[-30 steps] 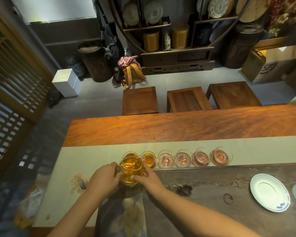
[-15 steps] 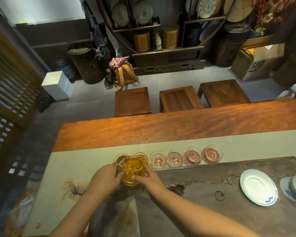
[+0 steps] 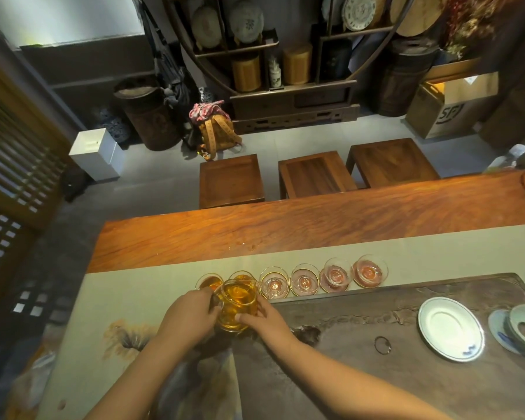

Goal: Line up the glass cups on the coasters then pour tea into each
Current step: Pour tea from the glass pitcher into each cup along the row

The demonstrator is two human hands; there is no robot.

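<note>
Both hands clasp a glass pitcher (image 3: 236,304) of amber tea: left hand (image 3: 186,318) curled around its handle side, right hand (image 3: 262,319) pressing its wall. Six glass cups (image 3: 304,280) sit in a row just beyond.

A clear glass pitcher (image 3: 237,304) holds amber tea to well over half its height and stands upright at the near left end of the row, its spout turned toward the cups. Six small clear glass cups sit in a line, touching or just beside one another, each on a pinkish round coaster (image 3: 369,272). The two leftmost cups (image 3: 209,281) hold amber tea and are partly hidden behind the pitcher. The four cups to the right (image 3: 304,280) look empty, upright, gold-rimmed.
</note>
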